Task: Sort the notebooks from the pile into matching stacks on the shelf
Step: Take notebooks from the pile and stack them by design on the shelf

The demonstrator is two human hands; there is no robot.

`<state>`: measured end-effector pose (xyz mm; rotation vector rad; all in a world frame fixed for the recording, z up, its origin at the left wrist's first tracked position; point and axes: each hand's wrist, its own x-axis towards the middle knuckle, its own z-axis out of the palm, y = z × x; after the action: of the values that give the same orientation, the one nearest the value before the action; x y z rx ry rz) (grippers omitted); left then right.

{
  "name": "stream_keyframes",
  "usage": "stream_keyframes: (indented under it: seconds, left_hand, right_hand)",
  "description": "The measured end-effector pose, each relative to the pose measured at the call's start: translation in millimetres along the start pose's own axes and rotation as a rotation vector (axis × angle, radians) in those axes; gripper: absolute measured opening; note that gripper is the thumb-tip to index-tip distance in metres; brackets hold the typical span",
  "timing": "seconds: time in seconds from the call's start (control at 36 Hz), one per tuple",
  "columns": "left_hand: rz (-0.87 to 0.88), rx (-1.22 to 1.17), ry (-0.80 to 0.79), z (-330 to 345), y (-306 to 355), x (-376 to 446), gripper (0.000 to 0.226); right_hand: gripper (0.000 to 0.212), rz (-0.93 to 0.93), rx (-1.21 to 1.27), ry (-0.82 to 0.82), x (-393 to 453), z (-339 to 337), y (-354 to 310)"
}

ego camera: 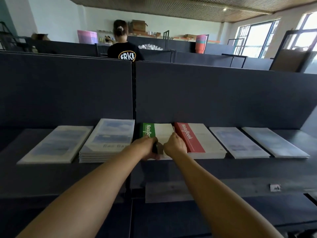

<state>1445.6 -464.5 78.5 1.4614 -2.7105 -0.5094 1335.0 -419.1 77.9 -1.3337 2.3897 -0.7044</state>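
Observation:
Six notebook stacks lie in a row on the dark shelf (248,162). In the middle is a green-and-white notebook (154,130). My left hand (148,148) grips its near left edge, thumb under the front. My right hand (175,146) holds its right edge, beside the red-and-white notebook stack (197,140). To the left sit a thick blue-sky stack (109,138) and a thinner blue-sky stack (56,145). Two pale blue-printed stacks (238,142) (274,142) lie at the right. The source pile is out of sight.
A tall dark partition (205,93) rises right behind the stacks. A lower dark ledge (223,186) with a small white label (275,187) runs below the shelf. Beyond the partition a person in a black shirt (125,48) faces away.

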Motion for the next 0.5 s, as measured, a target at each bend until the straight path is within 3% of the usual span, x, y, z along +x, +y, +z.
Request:
stream_keyframes:
  seconds: [0.19, 0.33, 0.5]
  left_hand:
    - [-0.033, 0.094, -0.126, 2.0, 3.3, 3.2, 0.084]
    - [-0.031, 0.053, -0.131, 5.3, 2.3, 2.9, 0.074]
    - [-0.028, -0.012, -0.124, -0.3, -2.0, 4.6, 0.079]
  right_hand:
    - [0.071, 0.066, 0.143, -0.074, 6.5, 1.3, 0.7]
    - [0.068, 0.080, 0.208, -0.105, 9.5, -2.6, 2.2]
    - [0.062, 0.052, 0.062, -0.149, 13.2, -5.8, 6.5]
